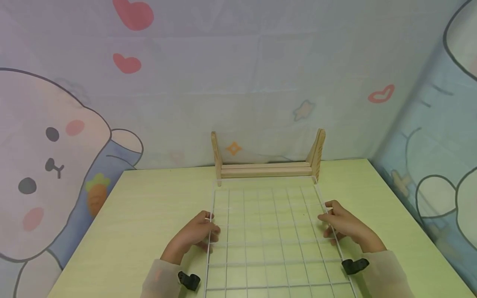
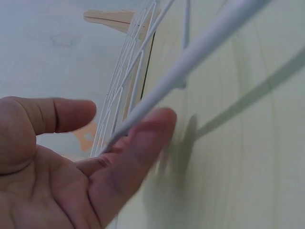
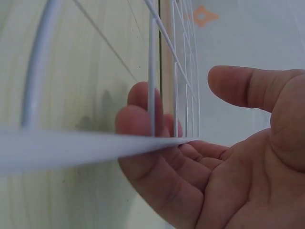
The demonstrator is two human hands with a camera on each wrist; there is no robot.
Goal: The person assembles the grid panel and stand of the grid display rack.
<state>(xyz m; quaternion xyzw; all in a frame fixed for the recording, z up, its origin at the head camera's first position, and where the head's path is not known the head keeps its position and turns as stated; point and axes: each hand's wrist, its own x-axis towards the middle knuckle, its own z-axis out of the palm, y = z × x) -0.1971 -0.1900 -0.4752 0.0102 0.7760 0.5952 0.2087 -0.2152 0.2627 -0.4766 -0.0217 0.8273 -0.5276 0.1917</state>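
Note:
A white wire grid panel (image 1: 246, 263) reaches from the bottom of the head view toward a small wooden rack (image 1: 266, 170). My left hand (image 1: 199, 230) holds the panel's left edge; in the left wrist view its fingers (image 2: 147, 140) pass beneath the edge wire while the thumb stands off it. On the opposite edge, my right hand (image 1: 344, 223) has its fingers (image 3: 162, 183) curled around the wire, with the thumb clear of it. The panel's far end appears close to the rack's front; whether they touch I cannot tell.
The pale yellow table (image 1: 149, 215) lies under the panel. A printed cloth (image 1: 223, 62) with cartoon figures and hearts hangs behind it and along the right side. A black wrist device (image 1: 190, 281) sits at the left cuff, another (image 1: 355, 266) at the right.

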